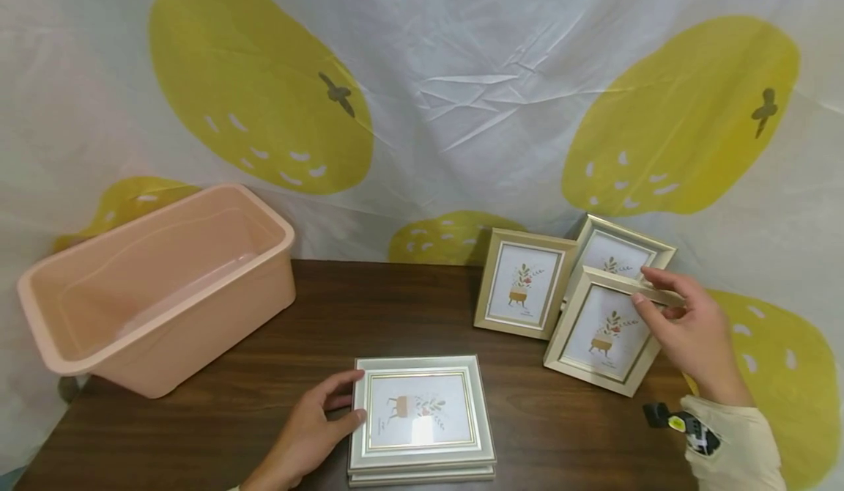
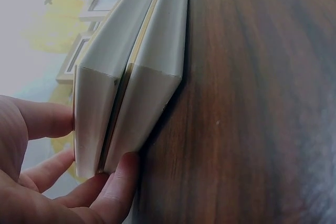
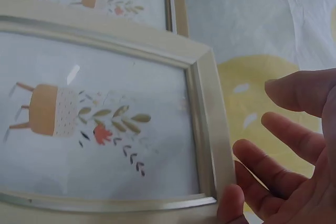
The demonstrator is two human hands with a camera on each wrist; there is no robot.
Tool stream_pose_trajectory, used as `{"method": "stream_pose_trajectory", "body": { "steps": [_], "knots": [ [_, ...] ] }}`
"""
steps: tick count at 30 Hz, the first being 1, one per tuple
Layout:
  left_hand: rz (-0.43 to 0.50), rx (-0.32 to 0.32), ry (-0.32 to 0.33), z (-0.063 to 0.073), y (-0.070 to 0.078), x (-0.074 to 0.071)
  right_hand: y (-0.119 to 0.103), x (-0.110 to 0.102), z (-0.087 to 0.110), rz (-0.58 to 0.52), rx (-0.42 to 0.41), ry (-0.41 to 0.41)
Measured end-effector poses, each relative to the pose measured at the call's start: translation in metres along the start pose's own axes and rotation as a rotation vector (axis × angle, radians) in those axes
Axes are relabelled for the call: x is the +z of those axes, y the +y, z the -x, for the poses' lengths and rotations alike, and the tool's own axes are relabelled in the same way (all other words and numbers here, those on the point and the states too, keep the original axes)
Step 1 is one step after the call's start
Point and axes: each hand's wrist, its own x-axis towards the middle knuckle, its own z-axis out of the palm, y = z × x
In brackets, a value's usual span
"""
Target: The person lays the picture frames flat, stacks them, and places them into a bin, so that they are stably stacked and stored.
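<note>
right hand (image 1: 692, 330): released, with fingers loosely spread at the top edge of the front frame (image 1: 603, 330), touching but apparently not gripping. left hand (image 1: 310, 425): grasping the left edge of the stack (image 1: 422, 418), with thumb against the upper frame (image 1: 428, 381) and fingers at the side. find the stack, two frames high, lying flat on the near side of the bench (image 1: 369, 315). find the front frame standing before the rear frame (image 1: 613, 245) and beside the left frame (image 1: 524, 282).

step in hand, as judged: standing frames in a group, with the front one being settled. next, withdraw the right hand upward without dragging the frame; check for steady standing. then, probably, separate the upper frame from the one below and tilt upright. keep clear of the bin (image 1: 217, 330).
</note>
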Motion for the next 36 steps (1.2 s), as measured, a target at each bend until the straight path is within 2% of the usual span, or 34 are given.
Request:
{"method": "stream_pose_trajectory", "body": {
  "steps": [9, 13, 25, 32, 36],
  "knots": [
    [0.013, -0.001, -0.018, -0.002, 0.0, 0.0, 0.012, -0.007, -0.002, 0.117, 0.035, -0.006],
    [0.016, 0.001, -0.022, -0.003, -0.001, 0.0, 0.017, -0.008, -0.002, 0.146, 0.024, -0.001],
    [0.012, 0.007, -0.023, -0.003, -0.002, -0.001, 0.029, -0.01, 0.005, 0.15, -0.024, -0.012],
    [0.014, 0.006, -0.018, -0.003, -0.003, -0.001, 0.036, -0.007, 0.01, 0.094, -0.015, -0.035],
    [0.021, 0.002, -0.018, -0.002, -0.003, -0.002, 0.038, -0.004, 0.011, 0.091, -0.058, -0.04]
  ]
}}
